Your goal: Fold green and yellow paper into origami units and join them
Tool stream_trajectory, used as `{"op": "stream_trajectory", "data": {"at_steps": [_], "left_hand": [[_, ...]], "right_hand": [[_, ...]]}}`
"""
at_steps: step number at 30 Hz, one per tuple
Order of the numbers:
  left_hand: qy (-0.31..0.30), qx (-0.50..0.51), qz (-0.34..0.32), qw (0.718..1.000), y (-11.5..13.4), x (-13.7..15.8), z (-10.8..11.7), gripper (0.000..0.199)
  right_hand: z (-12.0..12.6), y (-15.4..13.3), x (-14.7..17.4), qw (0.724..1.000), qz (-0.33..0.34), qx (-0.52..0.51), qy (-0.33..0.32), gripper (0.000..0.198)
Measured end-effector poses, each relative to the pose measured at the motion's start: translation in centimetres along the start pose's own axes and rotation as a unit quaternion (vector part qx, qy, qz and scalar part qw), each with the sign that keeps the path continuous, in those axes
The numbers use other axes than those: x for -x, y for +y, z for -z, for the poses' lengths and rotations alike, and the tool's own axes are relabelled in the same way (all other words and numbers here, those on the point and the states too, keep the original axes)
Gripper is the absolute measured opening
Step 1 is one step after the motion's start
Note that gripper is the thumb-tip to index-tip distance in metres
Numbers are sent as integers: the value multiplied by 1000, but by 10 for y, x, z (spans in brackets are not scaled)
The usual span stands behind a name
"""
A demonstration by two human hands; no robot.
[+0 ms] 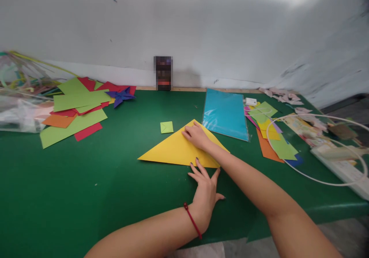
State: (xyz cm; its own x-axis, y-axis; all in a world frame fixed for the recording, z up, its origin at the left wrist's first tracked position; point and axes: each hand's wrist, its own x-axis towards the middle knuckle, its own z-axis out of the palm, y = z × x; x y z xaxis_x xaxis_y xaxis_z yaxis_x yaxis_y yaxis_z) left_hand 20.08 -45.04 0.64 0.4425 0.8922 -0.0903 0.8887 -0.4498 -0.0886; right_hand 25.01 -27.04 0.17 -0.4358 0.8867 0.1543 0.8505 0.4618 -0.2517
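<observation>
A yellow sheet of paper (170, 146), folded into a large triangle, lies flat on the green table with its long edge toward me. My right hand (198, 137) rests on its upper part just below the top corner, fingertips pressed on the paper and slightly apart. Nearer to me, my left hand (204, 185) has its fingers spread, the tips touching the paper along the lower edge. A red cord bracelet (193, 221) circles the left wrist. Just beyond the triangle's left slope sits a small light-green folded paper square (166, 127).
A blue paper pack (226, 114) lies behind the triangle. Coloured sheets (80, 100) and a purple paper star (121, 96) are at left. More paper (271, 131), a looping white cable (305, 181) and a power strip (343, 169) occupy the right. A blurred-out dark object (163, 73) leans against the wall.
</observation>
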Motion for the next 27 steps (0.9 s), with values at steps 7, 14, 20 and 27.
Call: {"op": "stream_trajectory", "data": {"at_steps": [7,14,20,27], "left_hand": [[0,17,-26,1000,-9,4,15,96],[98,170,-118,973,-120,-3,46,42],[99,125,-120,980,-181,-18,-1,55],[65,147,-130,978,-189,-17,-16,59]], "right_hand": [[1,-2,1,1000,-5,-5,5,28],[-1,-3,3,1000,-15,-15,14,25],[0,-3,6,998,-23,-60,19,24],[1,-6,11,997,-11,-35,63,40]]}}
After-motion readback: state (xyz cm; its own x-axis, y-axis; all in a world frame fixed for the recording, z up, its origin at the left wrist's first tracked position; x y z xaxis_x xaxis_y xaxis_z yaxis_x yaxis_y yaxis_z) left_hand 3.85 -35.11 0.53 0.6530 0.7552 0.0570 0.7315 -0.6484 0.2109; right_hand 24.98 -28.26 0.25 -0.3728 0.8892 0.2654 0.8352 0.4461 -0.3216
